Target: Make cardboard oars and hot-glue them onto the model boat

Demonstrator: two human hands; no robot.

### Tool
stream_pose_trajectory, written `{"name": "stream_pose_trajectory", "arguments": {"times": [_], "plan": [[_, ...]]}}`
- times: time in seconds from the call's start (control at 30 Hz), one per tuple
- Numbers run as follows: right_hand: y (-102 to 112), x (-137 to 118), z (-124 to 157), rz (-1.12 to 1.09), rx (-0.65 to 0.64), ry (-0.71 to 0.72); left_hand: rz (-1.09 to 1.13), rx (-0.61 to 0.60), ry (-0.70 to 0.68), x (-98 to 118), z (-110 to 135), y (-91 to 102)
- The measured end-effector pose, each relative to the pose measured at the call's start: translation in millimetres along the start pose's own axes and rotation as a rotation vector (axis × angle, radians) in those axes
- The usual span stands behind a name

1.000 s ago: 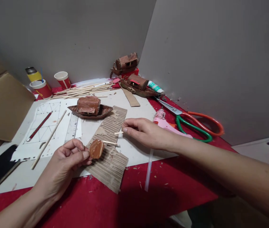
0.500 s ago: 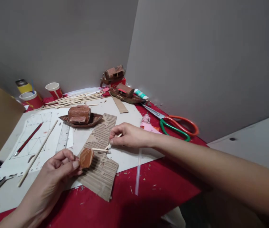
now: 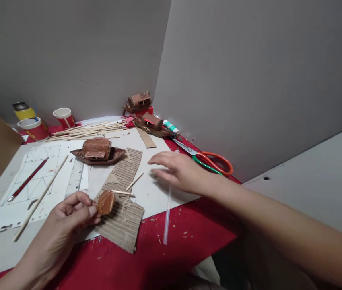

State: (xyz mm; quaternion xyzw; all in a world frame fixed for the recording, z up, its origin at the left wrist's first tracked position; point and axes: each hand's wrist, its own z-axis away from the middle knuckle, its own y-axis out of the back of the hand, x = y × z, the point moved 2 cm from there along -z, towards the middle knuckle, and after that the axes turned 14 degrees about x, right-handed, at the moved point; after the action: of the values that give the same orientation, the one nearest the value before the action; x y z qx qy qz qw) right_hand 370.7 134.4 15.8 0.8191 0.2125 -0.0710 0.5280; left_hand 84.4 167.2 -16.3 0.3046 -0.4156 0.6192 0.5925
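Observation:
My left hand (image 3: pixel 73 211) pinches a small brown rounded piece (image 3: pixel 106 201) with a thin stick (image 3: pixel 122 192) poking out of it, held just above a strip of corrugated cardboard (image 3: pixel 124 189). My right hand (image 3: pixel 177 171) hovers flat over the white sheet (image 3: pixel 149 189), fingers stretched out and holding nothing. A short wooden stick (image 3: pixel 134 181) lies on the cardboard edge just left of its fingertips. A brown model boat (image 3: pixel 97 150) sits behind the cardboard.
Orange and green scissors (image 3: pixel 210 160) lie right of my right hand. A clear glue stick (image 3: pixel 167 215) lies near the table edge. Long sticks (image 3: pixel 86 129), two red cups (image 3: pixel 64 117), more model boats (image 3: pixel 147 117) and a ruler (image 3: pixel 77 179) stand further back. Grey walls close off the corner.
My right hand let go of the short stick, which now lies on the cardboard, and moved right with fingers spread. The view swung to the right.

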Motion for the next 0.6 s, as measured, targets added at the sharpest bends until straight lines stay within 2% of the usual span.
{"name": "stream_pose_trajectory", "arguments": {"times": [0.1,0.2,0.33,0.47,0.6], "plan": [[18,28,23,0.191,0.082,-0.158,-0.017,-0.013,0.001,-1,0,1.2],[24,46,45,0.312,0.050,-0.250,-0.033,-0.035,0.022,-3,-1,2.1],[17,51,62,0.366,0.006,-0.264,-0.042,-0.054,0.009,-3,1,0.2],[7,58,67,0.465,-0.004,-0.260,-0.041,-0.084,-0.004,-3,3,-2.8],[5,62,71,0.406,0.010,-0.252,-0.006,-0.111,-0.031,-5,3,-3.2]]}}
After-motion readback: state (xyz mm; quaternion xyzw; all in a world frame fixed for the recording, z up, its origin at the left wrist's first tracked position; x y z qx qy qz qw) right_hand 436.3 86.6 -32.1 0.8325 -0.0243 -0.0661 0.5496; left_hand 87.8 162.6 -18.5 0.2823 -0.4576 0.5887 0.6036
